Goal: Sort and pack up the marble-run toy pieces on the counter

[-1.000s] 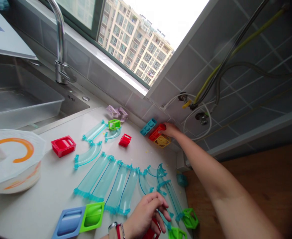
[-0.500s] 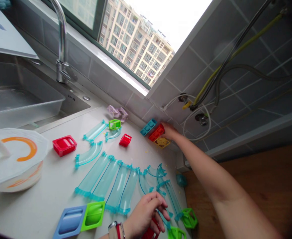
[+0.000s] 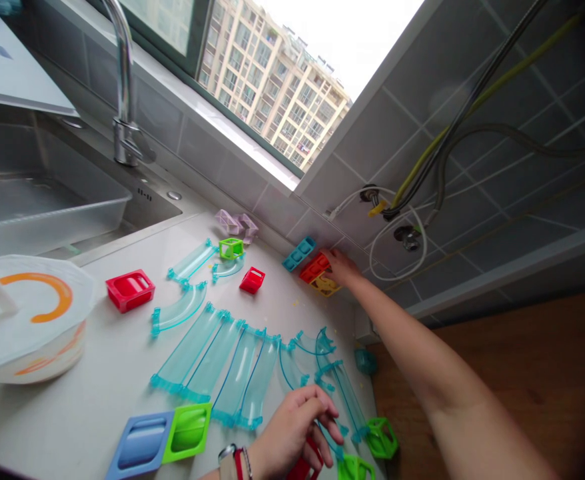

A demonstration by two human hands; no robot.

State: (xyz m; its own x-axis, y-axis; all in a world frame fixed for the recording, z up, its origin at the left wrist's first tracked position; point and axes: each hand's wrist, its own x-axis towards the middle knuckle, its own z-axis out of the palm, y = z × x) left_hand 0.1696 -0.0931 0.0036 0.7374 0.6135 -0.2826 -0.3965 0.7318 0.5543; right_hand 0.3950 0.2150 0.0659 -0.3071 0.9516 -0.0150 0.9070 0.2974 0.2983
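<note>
My right hand (image 3: 341,268) reaches to the far corner of the counter and rests on an orange-red block (image 3: 314,268) that lies between a yellow block (image 3: 325,287) and a blue block (image 3: 298,253); its fingers curl over the red block's far end. My left hand (image 3: 292,430) hovers low at the counter's front edge with fingers loosely bent over a red piece (image 3: 302,469) partly hidden beneath it. Clear teal track pieces (image 3: 222,367) lie side by side in front of it.
A red tray block (image 3: 130,290), a small red block (image 3: 251,280), a green cube (image 3: 231,249) and lilac cubes (image 3: 236,223) dot the counter. Blue and green blocks (image 3: 162,440) sit front left. A white bowl (image 3: 27,320) and sink with faucet (image 3: 122,87) are left. Hoses (image 3: 422,180) hang on the wall.
My right hand has shifted slightly on the orange-red block at the corner. My left hand stays almost still over the red piece.
</note>
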